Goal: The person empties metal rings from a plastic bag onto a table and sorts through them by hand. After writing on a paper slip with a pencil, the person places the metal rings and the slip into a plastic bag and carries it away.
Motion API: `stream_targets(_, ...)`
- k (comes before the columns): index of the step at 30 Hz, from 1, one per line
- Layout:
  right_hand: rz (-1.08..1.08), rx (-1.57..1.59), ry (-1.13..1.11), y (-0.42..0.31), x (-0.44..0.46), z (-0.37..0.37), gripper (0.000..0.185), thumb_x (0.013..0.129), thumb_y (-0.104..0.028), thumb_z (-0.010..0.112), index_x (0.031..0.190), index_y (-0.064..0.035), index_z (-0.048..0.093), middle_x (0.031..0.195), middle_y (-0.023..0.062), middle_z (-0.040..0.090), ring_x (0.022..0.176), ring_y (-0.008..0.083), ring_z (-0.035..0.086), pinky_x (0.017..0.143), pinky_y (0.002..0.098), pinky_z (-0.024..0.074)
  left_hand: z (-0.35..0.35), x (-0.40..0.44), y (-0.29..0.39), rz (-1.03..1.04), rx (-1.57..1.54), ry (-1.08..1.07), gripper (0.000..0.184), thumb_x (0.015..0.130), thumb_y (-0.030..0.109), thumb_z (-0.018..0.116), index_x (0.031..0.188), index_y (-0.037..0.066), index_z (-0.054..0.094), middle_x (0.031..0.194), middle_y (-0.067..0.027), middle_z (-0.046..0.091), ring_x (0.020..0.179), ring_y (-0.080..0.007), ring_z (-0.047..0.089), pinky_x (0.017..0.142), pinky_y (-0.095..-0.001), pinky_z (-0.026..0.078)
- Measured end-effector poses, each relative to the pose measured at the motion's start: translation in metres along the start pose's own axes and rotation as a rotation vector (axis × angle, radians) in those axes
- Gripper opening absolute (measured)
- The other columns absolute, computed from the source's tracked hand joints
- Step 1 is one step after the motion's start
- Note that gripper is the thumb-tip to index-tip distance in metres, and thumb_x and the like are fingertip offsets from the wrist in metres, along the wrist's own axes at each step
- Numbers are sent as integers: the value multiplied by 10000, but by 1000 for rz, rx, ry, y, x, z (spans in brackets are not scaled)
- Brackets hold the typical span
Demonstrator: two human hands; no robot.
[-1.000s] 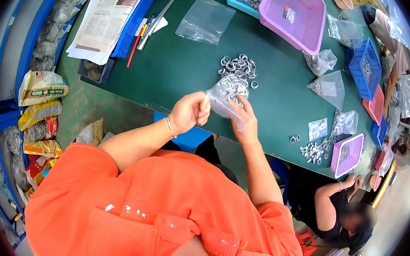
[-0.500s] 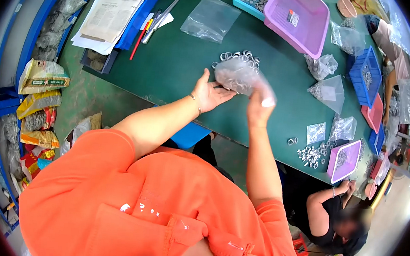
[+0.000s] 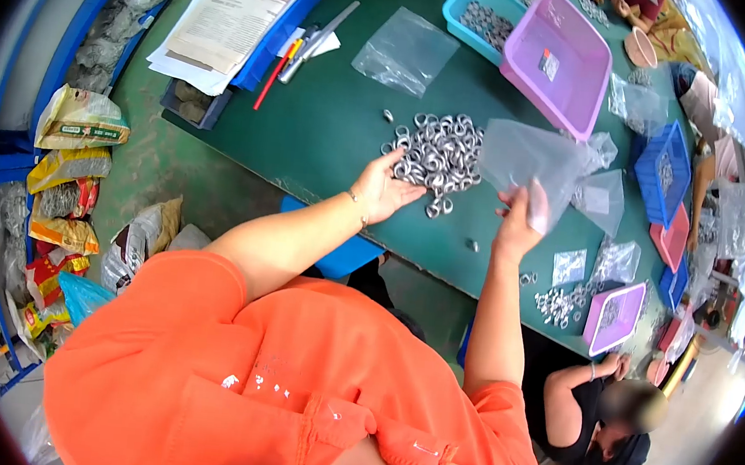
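Observation:
A pile of silvery metal rings [image 3: 444,153] lies on the green table in front of me. My left hand [image 3: 382,189] rests at the near left edge of the pile, palm up with the fingers stretched out, touching some rings. To the right of the pile, my right hand [image 3: 521,217] grips a clear plastic bag [image 3: 525,157] by its lower right part. The bag looks flat, with no rings visible in it. One loose ring [image 3: 472,245] sits nearer the table edge, and another [image 3: 388,116] lies beyond the pile on the left.
Another plastic bag [image 3: 405,51] lies flat behind the pile. A pink basket [image 3: 597,102] overlaps a turquoise basket [image 3: 449,13] of small parts. Pens [image 3: 277,74] lie beside a blue tray [image 3: 276,34] of papers. A person [image 3: 583,410] sits at the right near a small pink basket [image 3: 594,327].
Rings have spilled from the bag, so the pile is much larger. My right hand has moved right and down with the emptied bag. My left hand stays beside the pile.

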State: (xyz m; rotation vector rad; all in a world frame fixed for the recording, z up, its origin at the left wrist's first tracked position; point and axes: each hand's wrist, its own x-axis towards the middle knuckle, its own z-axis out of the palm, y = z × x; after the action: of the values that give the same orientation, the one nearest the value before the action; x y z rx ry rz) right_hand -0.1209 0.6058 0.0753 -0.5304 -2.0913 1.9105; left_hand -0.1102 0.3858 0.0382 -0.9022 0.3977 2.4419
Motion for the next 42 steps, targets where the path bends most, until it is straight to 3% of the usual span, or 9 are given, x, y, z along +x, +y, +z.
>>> stream_targets(6, -802, -544, -297, -1, 54, 145, 589, 722, 31, 576, 1294, -22, 447, 1244, 210, 507, 1149, 367, 489, 963, 378, 407, -27, -11, 15, -11, -6, 28, 729, 856, 320, 602, 1332, -76, 216, 1216, -348, 435, 1148, -445, 474, 985, -464, 421)
stream_targets(11, -824, -695, -598, 20, 88, 152, 551, 733, 47, 494, 1272, -68, 471, 1313, 210, 444, 1185, 371, 454, 977, 372, 403, -52, -30, 24, 71, 28, 80, 658, 848, 171, 625, 1333, -17, 222, 1245, -294, 443, 1118, -390, 518, 960, -436, 440)
stream_targets(13, -423, -1006, -515, -13, 67, 98, 413, 786, -107, 557, 1196, -104, 507, 1175, 172, 527, 1041, 382, 538, 855, 439, 462, -60, -34, 31, 247, 271, 132, 574, 845, 106, 618, 1306, -13, 299, 1216, -229, 478, 1057, -307, 559, 892, -380, 479)
stream_targets(16, 117, -1535, -619, -8, 25, 8, 769, 701, -444, 741, 1245, -25, 393, 1167, 241, 532, 1044, 389, 564, 849, 455, 483, -63, -23, 46, 507, 742, 353, 625, 779, -6, 631, 1316, 12, 313, 1191, -163, 449, 890, -192, 585, 726, -305, 525)
stream_targets(18, 566, -1402, -687, 21, -4, -39, 787, 640, -357, 815, 1217, -7, 411, 1141, 275, 537, 1064, 413, 546, 866, 425, 481, -56, -7, 60, 671, 1116, 377, 689, 727, 3, 661, 1322, 23, 314, 1242, -169, 388, 873, -205, 586, 749, -310, 521)
stream_targets(23, 84, -1028, -378, 87, -53, -57, 358, 637, -77, 769, 872, 0, 509, 888, 208, 575, 798, 378, 565, 732, 457, 479, -35, 48, 71, 815, 1699, 275, 683, 663, 25, 699, 1280, 28, 407, 1263, -164, 361, 866, -224, 588, 787, -309, 512)
stream_targets(26, 215, -668, -334, 97, -32, -24, 363, 721, -96, 725, 1034, 6, 573, 989, 182, 591, 791, 302, 623, 724, 380, 509, -36, 76, 57, 758, 1855, 96, 621, 671, 54, 702, 1246, 21, 470, 1302, -160, 360, 964, -234, 573, 841, -319, 499)
stream_targets(38, -1280, -529, 309, -294, 99, -67, 128, 817, 16, 591, 939, -3, 623, 873, 100, 624, 743, 164, 590, 618, 264, 480, -68, -47, 100, 887, 1175, 347, 635, 750, -8, 643, 1311, 35, 349, 1189, -182, 477, 836, -201, 610, 736, -313, 509)
stream_targets(42, -1242, -588, 334, -380, 141, -67, 164, 826, -24, 572, 974, -41, 639, 911, 122, 670, 848, 238, 646, 732, 314, 500, -86, -99, 105, 912, 1109, 471, 636, 767, -24, 618, 1326, 66, 327, 1134, -146, 501, 812, -184, 588, 697, -298, 499)
